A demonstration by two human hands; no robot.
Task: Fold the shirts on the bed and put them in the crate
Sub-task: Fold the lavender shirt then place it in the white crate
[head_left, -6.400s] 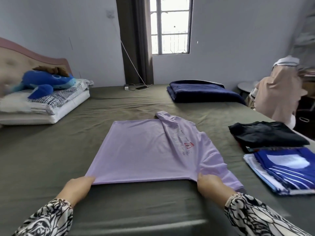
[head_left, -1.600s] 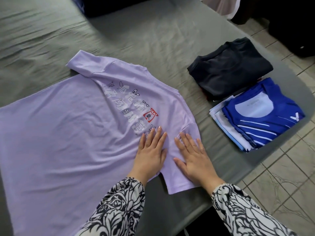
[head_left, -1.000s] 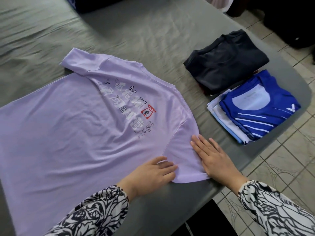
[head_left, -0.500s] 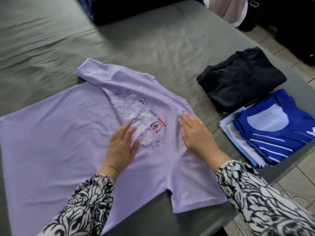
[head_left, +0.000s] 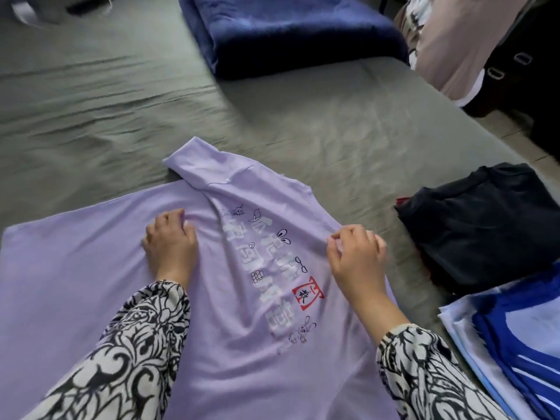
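Fingers of both hands, L [head_left: 171, 244] & R [head_left: 354, 253], curled, pinching lilac shirt [head_left: 91, 268] fabric w/ bed [head_left: 333, 116] beneath

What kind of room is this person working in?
Most likely a bedroom at home. A lilac shirt is spread on a bed with a grey-green sheet, a folded navy blanket lies further up, and folded shirts sit at the edge.
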